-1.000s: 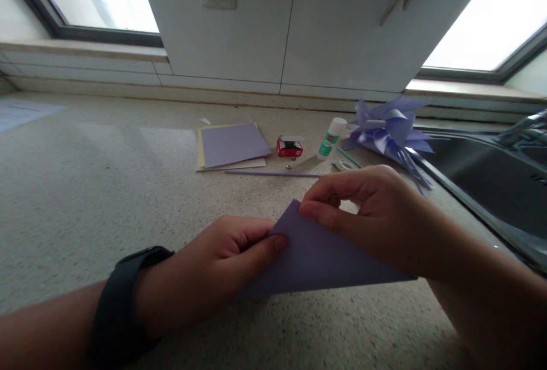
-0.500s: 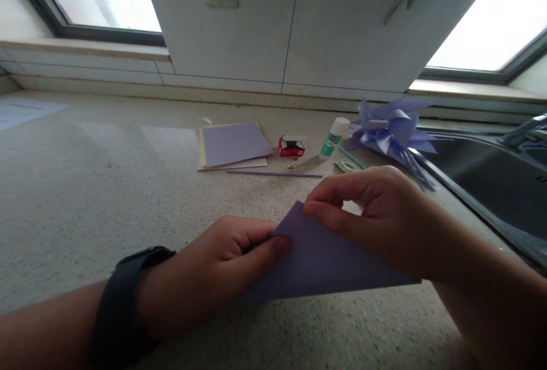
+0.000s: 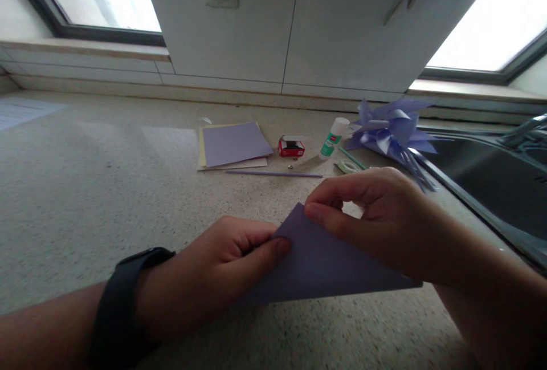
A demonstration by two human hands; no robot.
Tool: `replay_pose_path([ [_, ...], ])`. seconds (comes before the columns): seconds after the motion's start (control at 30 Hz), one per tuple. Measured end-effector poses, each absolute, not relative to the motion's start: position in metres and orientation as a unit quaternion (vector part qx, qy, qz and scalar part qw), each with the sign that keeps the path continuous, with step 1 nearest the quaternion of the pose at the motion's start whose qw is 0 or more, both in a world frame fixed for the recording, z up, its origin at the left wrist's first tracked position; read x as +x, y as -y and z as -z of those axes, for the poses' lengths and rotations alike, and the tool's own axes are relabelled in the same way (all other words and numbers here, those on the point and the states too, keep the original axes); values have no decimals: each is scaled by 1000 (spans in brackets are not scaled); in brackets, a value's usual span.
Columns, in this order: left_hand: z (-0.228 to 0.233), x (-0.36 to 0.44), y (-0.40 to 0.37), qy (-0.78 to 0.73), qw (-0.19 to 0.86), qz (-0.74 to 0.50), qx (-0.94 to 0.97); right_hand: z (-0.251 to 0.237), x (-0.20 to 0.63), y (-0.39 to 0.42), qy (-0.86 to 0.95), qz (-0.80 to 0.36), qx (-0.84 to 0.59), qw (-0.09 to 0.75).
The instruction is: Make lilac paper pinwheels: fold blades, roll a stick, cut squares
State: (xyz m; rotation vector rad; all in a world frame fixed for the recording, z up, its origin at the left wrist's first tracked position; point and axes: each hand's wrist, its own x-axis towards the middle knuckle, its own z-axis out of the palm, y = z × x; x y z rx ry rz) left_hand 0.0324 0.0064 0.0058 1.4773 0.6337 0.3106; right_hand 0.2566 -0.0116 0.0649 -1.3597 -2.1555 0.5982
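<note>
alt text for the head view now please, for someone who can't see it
A left hand and right hand hold purple paper over a speckled counter. Behind it are stacked sheets, a purple stick, a red box, a glue stick and a shiny purple bundle beside a sink.

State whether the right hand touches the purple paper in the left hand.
Touching. The head view shows the right hand pinching the purple paper near its top corner.
</note>
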Motion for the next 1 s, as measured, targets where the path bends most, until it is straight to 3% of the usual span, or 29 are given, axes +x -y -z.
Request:
replay_pose_path([
  [1.0,-10,32,-4,-289,693,-114,650,-63,254,12,778,-253,-496,291],
])
